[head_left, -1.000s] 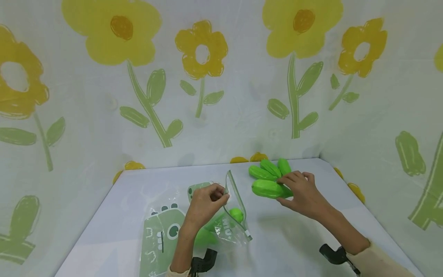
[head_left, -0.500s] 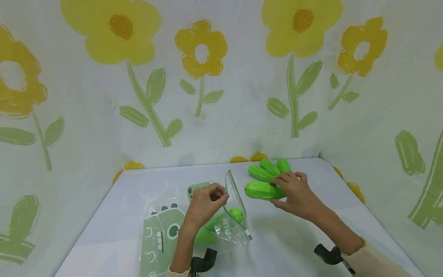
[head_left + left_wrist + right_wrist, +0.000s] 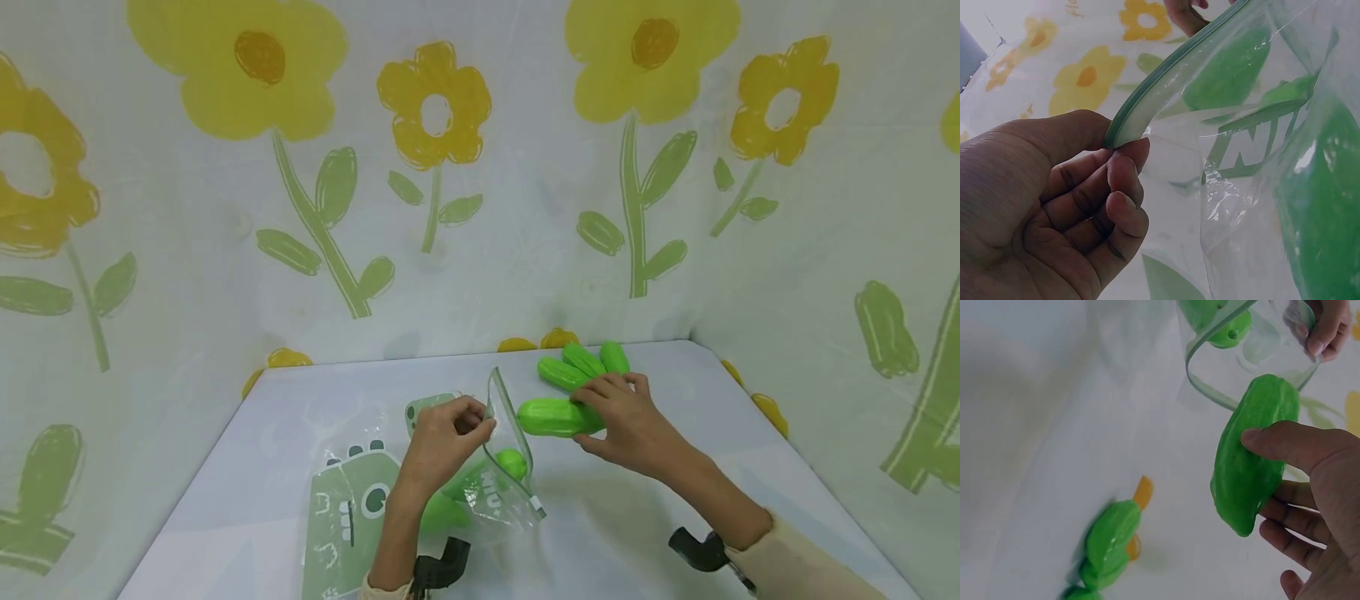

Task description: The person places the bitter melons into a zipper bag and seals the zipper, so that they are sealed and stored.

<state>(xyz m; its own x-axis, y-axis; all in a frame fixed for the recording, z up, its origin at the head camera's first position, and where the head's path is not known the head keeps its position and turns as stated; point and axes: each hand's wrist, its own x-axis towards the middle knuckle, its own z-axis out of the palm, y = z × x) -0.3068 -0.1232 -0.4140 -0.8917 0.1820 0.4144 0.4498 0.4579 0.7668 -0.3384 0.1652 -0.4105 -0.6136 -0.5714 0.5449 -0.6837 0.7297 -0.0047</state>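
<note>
My left hand (image 3: 442, 446) pinches the green sealing edge of a clear zip bag (image 3: 491, 496) between thumb and forefinger. The bag's mouth stands open toward the right, a white slider at its lower corner. Several green things show inside, among them a round lime-like one (image 3: 513, 464). My right hand (image 3: 637, 429) grips a plump, ribbed, green cucumber-like toy vegetable (image 3: 553, 417) around its right end. Its left tip is at the bag's mouth in the head view; whether they touch, I cannot tell. In the right wrist view, the thumb lies across the vegetable (image 3: 1254, 456).
Several similar green vegetables (image 3: 564, 374) lie at the back right of the white table (image 3: 247, 467). A green dinosaur-print bag (image 3: 345, 517) lies flat to the left, partly behind my left forearm. A flowered cloth wall (image 3: 480, 292) rises behind the table.
My right hand has carried the green vegetable leftward, from beside the others to the bag's mouth. My left hand and the bag have hardly moved.
</note>
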